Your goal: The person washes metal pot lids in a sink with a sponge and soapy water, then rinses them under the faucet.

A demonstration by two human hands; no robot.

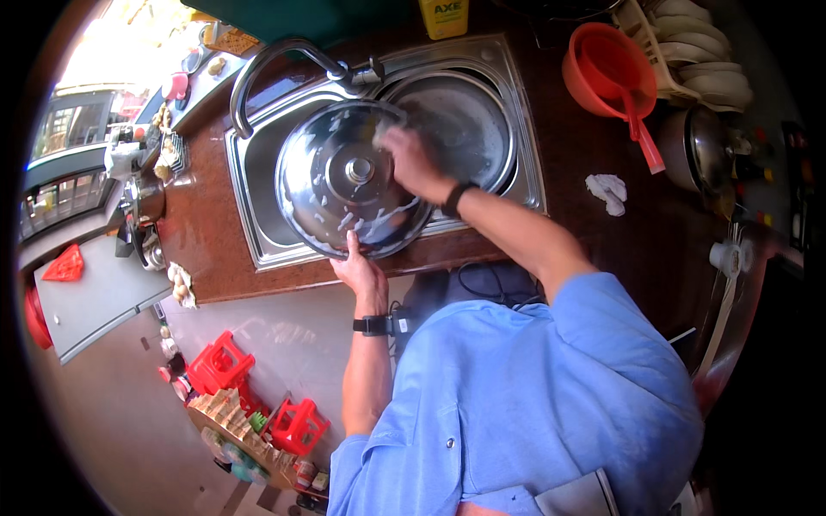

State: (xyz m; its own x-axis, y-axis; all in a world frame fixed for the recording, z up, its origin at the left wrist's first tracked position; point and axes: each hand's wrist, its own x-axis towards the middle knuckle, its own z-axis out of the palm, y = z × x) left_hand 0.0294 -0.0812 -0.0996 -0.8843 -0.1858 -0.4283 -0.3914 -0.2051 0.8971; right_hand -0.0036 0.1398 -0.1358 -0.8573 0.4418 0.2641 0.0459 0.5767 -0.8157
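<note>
A round metal pan lid [329, 200] with a central knob and patches of white suds is tilted over the left bowl of a steel double sink [248, 219]. My left hand [359, 267] grips the lid's near rim, thumb on top. On the lid's right side, my right hand [413, 158] presses a pale scrubbing pad or cloth [387, 129], blurred by motion. A large round metal pan [477, 129] sits in the right bowl, with cloudy wet residue inside. The chrome faucet [242, 97] arches over the left bowl.
A yellow dish soap bottle [445, 19] stands behind the sink. Right on the brown counter [555, 168] are a red basin [581, 64] with a red dipper [635, 122], a crumpled white cloth [606, 192], a rack of bowls [694, 51] and a lidded pot [690, 148]. Eggs [179, 284] lie at the left edge.
</note>
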